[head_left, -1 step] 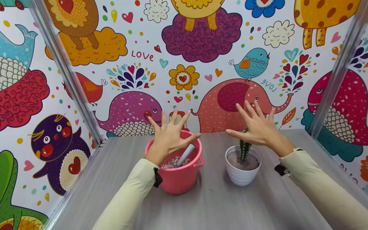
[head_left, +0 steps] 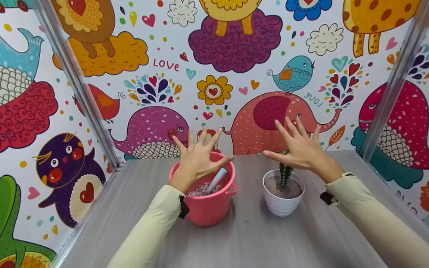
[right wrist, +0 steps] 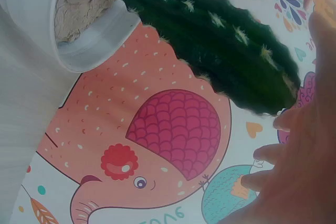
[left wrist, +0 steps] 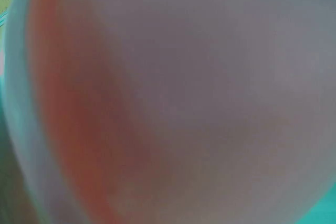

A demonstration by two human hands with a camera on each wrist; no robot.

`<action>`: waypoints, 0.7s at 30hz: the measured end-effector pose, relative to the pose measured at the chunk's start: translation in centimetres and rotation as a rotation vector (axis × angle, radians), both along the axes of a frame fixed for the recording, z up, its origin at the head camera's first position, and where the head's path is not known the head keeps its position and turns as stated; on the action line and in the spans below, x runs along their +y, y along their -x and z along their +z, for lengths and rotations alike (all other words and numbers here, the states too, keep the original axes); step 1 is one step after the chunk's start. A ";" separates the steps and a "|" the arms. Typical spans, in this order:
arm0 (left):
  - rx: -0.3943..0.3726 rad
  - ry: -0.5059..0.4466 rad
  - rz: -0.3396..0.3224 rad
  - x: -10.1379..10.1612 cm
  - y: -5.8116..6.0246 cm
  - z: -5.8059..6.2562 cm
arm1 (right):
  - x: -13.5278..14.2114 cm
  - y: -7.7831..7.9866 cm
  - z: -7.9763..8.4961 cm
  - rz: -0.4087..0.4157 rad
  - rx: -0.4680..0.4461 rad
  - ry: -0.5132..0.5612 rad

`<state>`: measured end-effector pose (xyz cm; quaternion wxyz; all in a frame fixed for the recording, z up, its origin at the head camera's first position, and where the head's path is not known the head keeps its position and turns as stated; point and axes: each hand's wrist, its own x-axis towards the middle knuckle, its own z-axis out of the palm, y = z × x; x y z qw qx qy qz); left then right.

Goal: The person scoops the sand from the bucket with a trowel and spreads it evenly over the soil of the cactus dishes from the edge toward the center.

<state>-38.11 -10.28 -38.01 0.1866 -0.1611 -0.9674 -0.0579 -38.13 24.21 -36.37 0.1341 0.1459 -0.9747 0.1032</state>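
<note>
My left hand [head_left: 197, 158] hovers over a pink bucket [head_left: 207, 212], fingers spread wide and holding nothing. Inside the bucket lie multicoloured bits like gravel [head_left: 199, 190], and a grey handle [head_left: 214, 182] leans out of them; its lower end is buried. To the right stands a small white pot [head_left: 282, 206] with a green spiny cactus [right wrist: 210, 40] upright in greyish-brown soil [right wrist: 81, 11]. Also spread and holding nothing, my right hand [head_left: 302, 150] is above the pot, its thumb side overlapping the cactus top in the head view. A blurred pinkish surface fills the left wrist view.
Both containers stand on a grey wood-grain table [head_left: 251, 238]. Printed walls [head_left: 244, 85] with cartoon animals rise at the back and both sides, joined by metal corner posts [head_left: 76, 85]. A small looped ear [head_left: 232, 189] sticks out from the bucket's right rim.
</note>
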 end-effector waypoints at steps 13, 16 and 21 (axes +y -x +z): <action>0.018 0.042 -0.007 -1.0 -0.4 -0.1 | -1.0 -0.7 0.0 0.049 0.075 0.002; 0.012 0.038 -0.020 -1.4 -0.4 -0.3 | -1.5 -1.1 0.0 0.079 0.096 -0.011; 0.000 0.007 -0.038 -1.8 -0.6 -0.6 | -2.5 -1.8 0.2 0.121 0.140 -0.028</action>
